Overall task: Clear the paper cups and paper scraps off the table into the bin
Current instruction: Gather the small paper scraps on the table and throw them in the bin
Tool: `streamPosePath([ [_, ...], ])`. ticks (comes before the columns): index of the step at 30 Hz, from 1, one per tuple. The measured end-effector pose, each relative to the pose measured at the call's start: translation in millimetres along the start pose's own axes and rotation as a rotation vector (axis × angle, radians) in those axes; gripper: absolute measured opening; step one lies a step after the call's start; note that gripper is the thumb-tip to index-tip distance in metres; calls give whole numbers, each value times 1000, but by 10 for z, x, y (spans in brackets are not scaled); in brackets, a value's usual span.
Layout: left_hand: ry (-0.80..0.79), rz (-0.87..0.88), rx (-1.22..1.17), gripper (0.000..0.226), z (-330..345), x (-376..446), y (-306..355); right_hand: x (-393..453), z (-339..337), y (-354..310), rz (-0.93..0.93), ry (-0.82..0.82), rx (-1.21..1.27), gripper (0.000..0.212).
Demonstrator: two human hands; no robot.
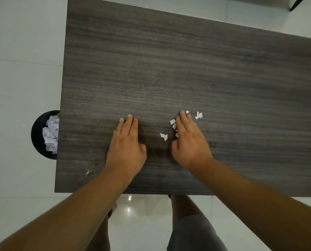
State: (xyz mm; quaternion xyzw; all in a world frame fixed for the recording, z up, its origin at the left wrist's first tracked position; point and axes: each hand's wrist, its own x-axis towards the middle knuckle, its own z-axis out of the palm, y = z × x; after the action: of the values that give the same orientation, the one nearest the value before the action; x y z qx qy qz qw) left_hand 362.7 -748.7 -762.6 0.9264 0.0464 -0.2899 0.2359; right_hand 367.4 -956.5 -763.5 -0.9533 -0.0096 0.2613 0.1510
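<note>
Head view: left hand lying flat on dark wood table, fingers straight and pressed together, touching no paper. Right hand lying flat too, fingers together, resting over small white paper scraps, more bits sitting just beyond fingertips and one between the hands. Black bin standing on floor at table's left edge, holding crumpled paper

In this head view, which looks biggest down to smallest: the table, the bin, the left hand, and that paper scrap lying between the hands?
1. Table.
2. Bin, though the table hides part of it.
3. Left hand; it is nearer the camera than the floor-level bin, so this ranking is unsure.
4. Paper scrap.
</note>
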Motion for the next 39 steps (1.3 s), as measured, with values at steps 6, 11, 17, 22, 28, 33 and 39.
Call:
streamPosePath([
  [6, 6, -2, -4, 77, 30, 1, -12, 11, -96, 291, 211, 212, 190, 71],
  [11, 25, 7, -2, 78, 69, 0, -50, 104, 53, 229, 338, 213, 300, 69],
  [17, 22, 21, -14, 78, 43, -2, -83, -11, 241, -135, 253, 165, 181, 79],
  [22, -14, 35, -47, 78, -39, 18, -121, 7, 156, -263, 332, 133, 13, 90],
  [28, -11, -14, -216, 66, -193, -24, -148, 98, 139, -354, 379, 127, 229, 64],
  [33, 18, -55, -288, 57, -262, -202, -307, 109, 174, -310, 376, 172, 276, 39],
  [39, 30, -104, -369, 50, -232, -390, -582, 75, 228, -267, 315, 197, 261, 19],
])
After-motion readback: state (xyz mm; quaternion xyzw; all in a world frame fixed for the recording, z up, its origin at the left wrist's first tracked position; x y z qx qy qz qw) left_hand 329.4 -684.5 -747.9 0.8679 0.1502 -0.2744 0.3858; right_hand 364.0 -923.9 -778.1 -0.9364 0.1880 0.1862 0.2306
